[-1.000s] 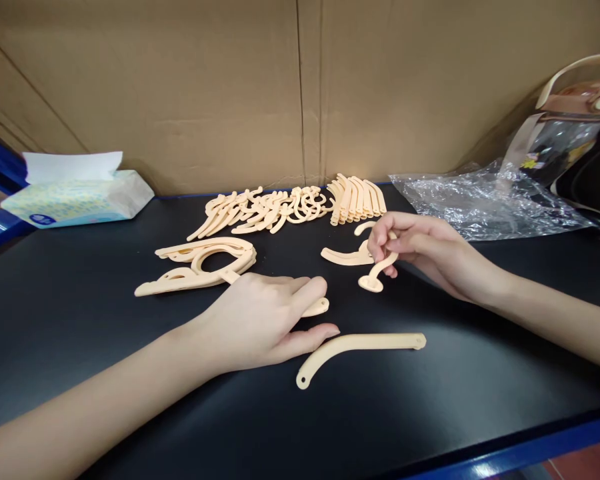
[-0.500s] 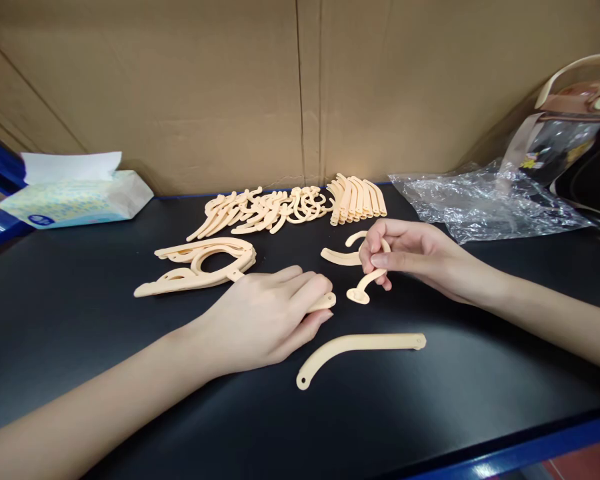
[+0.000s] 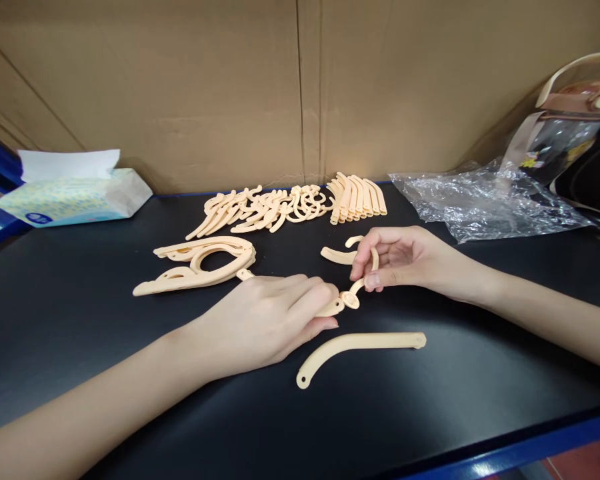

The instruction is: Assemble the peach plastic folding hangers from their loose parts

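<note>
My left hand (image 3: 267,320) lies palm down in the middle of the black table (image 3: 80,360), fingers closed round a peach plastic arm piece (image 3: 330,308) whose end sticks out to the right. My right hand (image 3: 405,259) pinches a small peach hook piece (image 3: 354,295) and holds its round end against that arm's tip. A loose curved arm (image 3: 355,348) lies just in front of both hands. Another curved piece (image 3: 337,255) rests behind my right fingers.
A stack of assembled peach hangers (image 3: 197,267) sits left of my left hand. Rows of several loose hooks and arms (image 3: 290,203) line the back by the cardboard wall. A tissue pack (image 3: 75,193) is far left, a crumpled clear bag (image 3: 480,200) far right.
My right hand brought the hook piece down and left until it meets the arm's tip. My left hand closed round the arm piece and lifted its end slightly.
</note>
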A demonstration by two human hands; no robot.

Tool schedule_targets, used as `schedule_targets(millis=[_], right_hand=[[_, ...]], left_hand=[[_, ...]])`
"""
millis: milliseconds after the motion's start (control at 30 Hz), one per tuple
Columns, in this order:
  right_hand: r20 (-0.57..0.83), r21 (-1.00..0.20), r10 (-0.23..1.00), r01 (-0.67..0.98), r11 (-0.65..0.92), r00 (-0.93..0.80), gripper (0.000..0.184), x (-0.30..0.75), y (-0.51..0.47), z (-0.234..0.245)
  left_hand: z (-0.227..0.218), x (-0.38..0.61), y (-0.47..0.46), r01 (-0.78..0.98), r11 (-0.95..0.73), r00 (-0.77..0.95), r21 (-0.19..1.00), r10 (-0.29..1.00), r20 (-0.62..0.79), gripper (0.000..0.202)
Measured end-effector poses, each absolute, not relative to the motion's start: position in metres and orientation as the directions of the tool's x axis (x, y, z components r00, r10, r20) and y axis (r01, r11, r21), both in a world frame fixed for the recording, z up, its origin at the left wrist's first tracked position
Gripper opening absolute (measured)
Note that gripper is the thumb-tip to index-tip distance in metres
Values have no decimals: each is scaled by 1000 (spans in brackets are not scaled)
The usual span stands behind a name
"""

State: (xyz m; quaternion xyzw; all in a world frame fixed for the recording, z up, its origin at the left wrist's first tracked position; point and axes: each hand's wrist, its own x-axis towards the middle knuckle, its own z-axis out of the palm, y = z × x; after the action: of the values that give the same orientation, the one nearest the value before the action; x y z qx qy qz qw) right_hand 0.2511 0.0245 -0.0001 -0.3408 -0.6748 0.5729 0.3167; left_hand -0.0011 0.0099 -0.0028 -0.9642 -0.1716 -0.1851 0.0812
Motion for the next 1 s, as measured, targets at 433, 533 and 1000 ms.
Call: schedule_targets(millis=[433, 533, 1000], right_hand=[[13, -945, 806, 257, 204, -592, 21, 255, 24, -2], [13, -920, 806, 308, 242, -592, 25, 256, 26, -3], [16, -894, 793, 347, 284, -609, 23, 256, 25, -1]], left_hand=[[-5, 0, 10, 362, -932, 854, -11, 327, 403, 18], [-6, 0, 10, 368, -930, 851, 18, 344, 396, 18], [-6, -1, 10, 320, -946, 863, -56, 267, 428, 25]])
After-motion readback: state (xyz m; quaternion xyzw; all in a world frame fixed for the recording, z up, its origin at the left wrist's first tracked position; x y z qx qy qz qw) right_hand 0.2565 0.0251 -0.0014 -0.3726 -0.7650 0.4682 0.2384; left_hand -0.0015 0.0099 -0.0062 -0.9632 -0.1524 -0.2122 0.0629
